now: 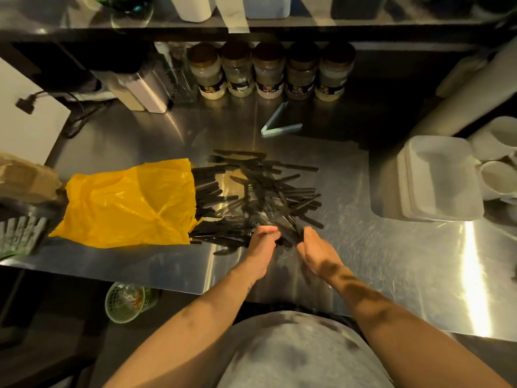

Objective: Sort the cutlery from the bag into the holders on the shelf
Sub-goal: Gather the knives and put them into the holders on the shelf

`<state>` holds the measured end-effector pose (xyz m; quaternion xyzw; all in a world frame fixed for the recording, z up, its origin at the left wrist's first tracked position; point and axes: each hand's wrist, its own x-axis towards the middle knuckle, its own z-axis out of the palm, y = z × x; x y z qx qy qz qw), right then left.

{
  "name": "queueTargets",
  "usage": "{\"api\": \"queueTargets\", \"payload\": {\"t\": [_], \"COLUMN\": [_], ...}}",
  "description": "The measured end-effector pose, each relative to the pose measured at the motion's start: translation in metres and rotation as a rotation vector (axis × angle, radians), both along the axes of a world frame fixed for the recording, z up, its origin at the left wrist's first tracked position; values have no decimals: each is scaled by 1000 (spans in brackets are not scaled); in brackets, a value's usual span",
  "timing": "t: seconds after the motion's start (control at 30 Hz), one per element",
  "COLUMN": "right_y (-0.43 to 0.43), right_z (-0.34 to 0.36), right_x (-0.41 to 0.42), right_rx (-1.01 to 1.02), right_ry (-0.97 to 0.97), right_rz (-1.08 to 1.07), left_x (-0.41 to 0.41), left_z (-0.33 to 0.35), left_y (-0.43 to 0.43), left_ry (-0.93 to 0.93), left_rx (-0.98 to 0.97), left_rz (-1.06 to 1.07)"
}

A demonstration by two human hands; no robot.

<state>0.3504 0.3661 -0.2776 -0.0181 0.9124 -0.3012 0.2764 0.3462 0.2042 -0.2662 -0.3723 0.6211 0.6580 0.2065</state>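
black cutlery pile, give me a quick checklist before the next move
1. black plastic cutlery out of the yellow bag: ok, mostly spilled on the steel counter.
2. left hand gripping pieces: ok.
3. right hand gripping pieces: cannot tell, its fingers are hidden in the pile.
4. Pieces sorted: not ok, one jumbled pile.
5. holders spotted on the shelf: cannot tell.

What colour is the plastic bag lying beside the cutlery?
Bright yellow. The bag shows best in the head view, left of the black cutlery.
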Motion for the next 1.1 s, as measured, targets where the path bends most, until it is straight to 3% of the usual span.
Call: {"api": "queueTargets", "payload": {"t": [0.33,0.57,0.7,0.9,1.1], "right_y": [-6,-23,-32,-30,-26], "right_z": [17,31,36,50,49], "right_x": [-3,-7,-13,-22,-14], "right_rx": [-260,-360,-351,-397,-627], "right_ry": [1,-14,-15,-42,-188], "right_rz": [-290,-202,-184,-180,-456], "left_x": [-14,-37,-40,-53,-76], "left_z": [22,31,31,39,50], "left_y": [12,15,19,13,9], "left_ry": [4,33,53,18,63], "left_rx": [184,314,200,180,236], "left_rz": [-65,-84,-82,36,292]}}
